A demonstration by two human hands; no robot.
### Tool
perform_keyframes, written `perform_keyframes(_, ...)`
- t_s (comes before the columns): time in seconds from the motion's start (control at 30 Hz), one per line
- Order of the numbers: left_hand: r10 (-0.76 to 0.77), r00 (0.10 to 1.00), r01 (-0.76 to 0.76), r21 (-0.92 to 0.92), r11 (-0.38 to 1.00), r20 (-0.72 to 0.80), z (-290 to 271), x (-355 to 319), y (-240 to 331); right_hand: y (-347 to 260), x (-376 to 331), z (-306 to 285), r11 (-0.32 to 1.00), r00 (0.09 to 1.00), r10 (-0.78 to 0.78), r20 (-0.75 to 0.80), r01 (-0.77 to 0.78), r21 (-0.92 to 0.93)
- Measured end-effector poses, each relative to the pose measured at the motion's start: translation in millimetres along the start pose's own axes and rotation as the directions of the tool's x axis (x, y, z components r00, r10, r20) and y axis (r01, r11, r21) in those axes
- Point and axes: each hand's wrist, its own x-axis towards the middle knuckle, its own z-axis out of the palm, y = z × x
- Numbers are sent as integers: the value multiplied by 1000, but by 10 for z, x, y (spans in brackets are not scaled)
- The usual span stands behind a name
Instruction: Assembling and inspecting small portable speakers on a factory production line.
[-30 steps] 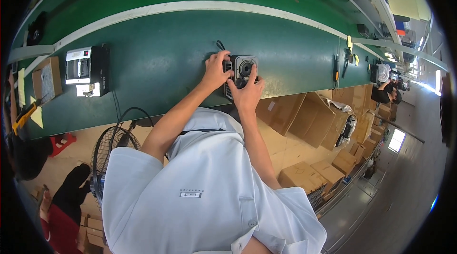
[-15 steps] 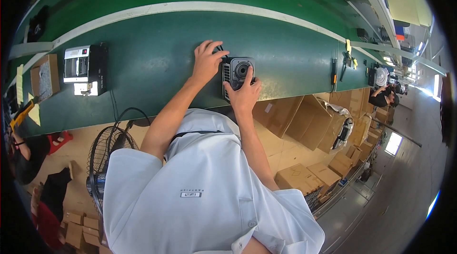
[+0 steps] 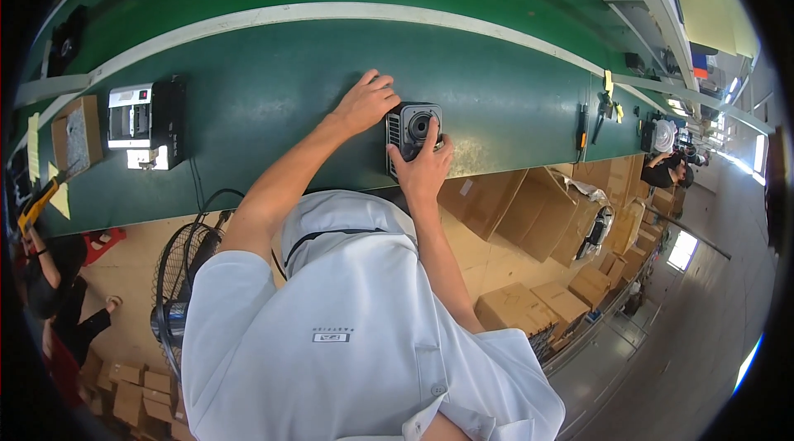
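Bench point(image 3: 273, 85) of green carries a small black box-shaped device point(image 3: 411, 131) near its front edge, with a round lens-like opening on its upper face. Right hand point(image 3: 424, 168) wraps its lower side, fingers closed on it; left hand point(image 3: 366, 102) rests fingers loosely curled at its left edge.

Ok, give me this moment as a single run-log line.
left hand: on green bench, beside device | right hand: gripping small dark lensed device | black-white machine: far left, untouched

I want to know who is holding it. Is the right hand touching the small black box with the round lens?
Touching. The head view shows the right hand wrapped around the small black box with the round lens, fingers on its side.
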Motion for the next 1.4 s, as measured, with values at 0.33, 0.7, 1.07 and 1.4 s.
perform_keyframes(0.33,183,975,-184,-5,983,124,-107,54,-105,-25,211,77,980,979,-194,-55,196,23)
perform_keyframes(0.7,209,967,-217,44,975,144,-127,108,-175,-71,290,144,975,978,-206,-32,202,-89)
perform_keyframes(1.07,10,996,-4,-70,998,88,-136,63,-49,-54,607,206,944,942,-330,-65,330,-21)
perform_keyframes(1.4,25,996,-24,-13,1000,83,-122,42,-87,-147,746,77,913,920,-350,175,377,-158)
